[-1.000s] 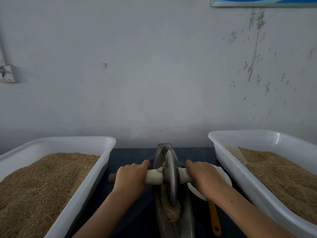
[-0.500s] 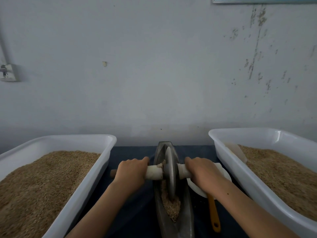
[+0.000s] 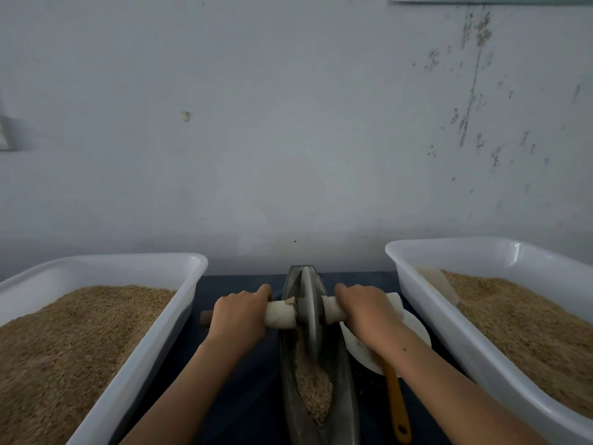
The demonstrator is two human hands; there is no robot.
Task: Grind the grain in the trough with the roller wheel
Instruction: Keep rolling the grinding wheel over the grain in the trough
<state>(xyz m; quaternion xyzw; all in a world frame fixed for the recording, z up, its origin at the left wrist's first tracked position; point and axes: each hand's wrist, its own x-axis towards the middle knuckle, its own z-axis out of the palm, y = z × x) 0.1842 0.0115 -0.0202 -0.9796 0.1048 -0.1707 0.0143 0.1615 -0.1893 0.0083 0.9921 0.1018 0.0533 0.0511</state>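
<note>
Leftmost, I see a white tub [image 3: 106, 268] heaped with grain, resting on the dark table [image 3: 244, 396]. Beside it my left hand [image 3: 239, 311] wraps its fingers round the pale axle handle [image 3: 279, 313] of the roller wheel [image 3: 309, 313]. That wheel stands upright in the far half of the metal trough [image 3: 345, 380], with crushed grain [image 3: 313, 387] piled in the near half. My right hand [image 3: 365, 308] curls round the handle's other end, above a white dish [image 3: 417, 329] and an orange-handled tool [image 3: 396, 403]. Rightmost, a second grain tub [image 3: 449, 252] sits.
</note>
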